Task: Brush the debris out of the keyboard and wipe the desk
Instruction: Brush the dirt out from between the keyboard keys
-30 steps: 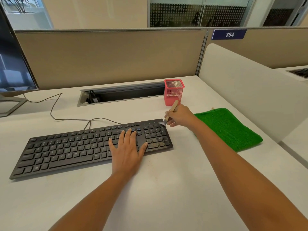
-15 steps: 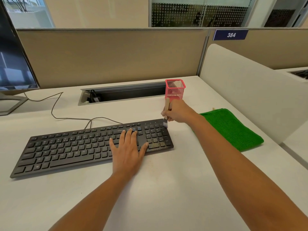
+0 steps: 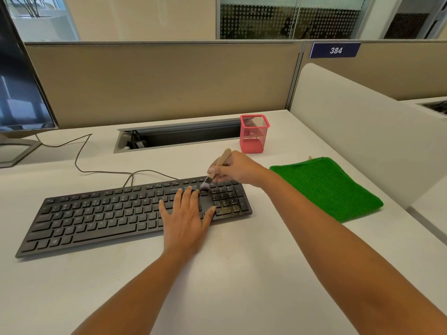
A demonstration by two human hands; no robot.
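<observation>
A black keyboard [image 3: 96, 216] lies across the white desk [image 3: 242, 274], with pale crumbs of debris [image 3: 227, 210] on the lower keys of its number pad. My left hand [image 3: 186, 218] rests flat, fingers straight, on the keys just left of the number pad. My right hand [image 3: 235, 169] pinches a small wooden-handled brush [image 3: 221, 160], its bristles down on the top row left of the number pad, close to my left fingertips. A folded green cloth [image 3: 324, 187] lies on the desk to the right of the keyboard.
A red mesh pen cup [image 3: 253, 134] stands behind my right hand, beside an open cable tray [image 3: 179, 136]. The keyboard cable [image 3: 101, 169] loops toward a monitor [image 3: 19, 93] at far left. Beige partitions [image 3: 157, 81] close the back, and a white divider [image 3: 362, 131] borders the right.
My right hand has swept the brush leftward from the top right corner of the number pad to the keys just left of it. My left hand has stayed put.
</observation>
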